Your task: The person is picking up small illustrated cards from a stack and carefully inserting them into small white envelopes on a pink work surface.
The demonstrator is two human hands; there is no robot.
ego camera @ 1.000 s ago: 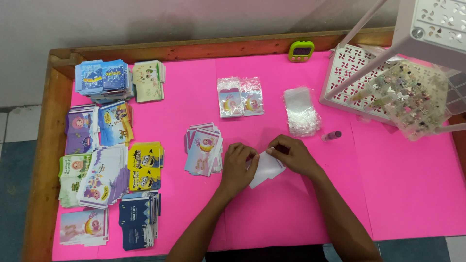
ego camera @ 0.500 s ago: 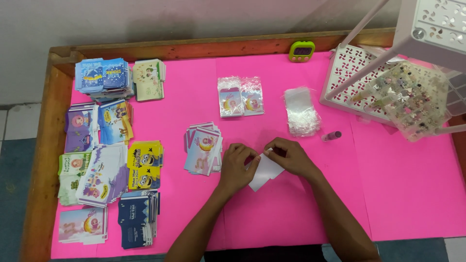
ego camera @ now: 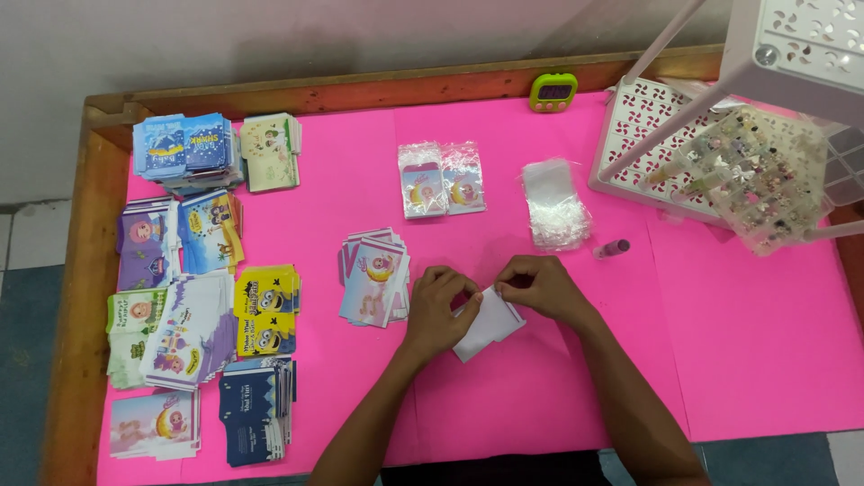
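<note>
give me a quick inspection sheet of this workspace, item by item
surface: pink sheet over a table with a wooden rim.
job's things: white card held flat on the sheet at its upper edge by both hands.
clutter: pile of picture cards left of the hands; card stacks along the left side; two bagged cards; clear sleeves; small bottle; green timer.
grippers: left hand and right hand, fingers pinching the card.
cables: nothing seen.
surroundings: white lattice rack with a tray of small trinkets at right; tiled floor.
</note>
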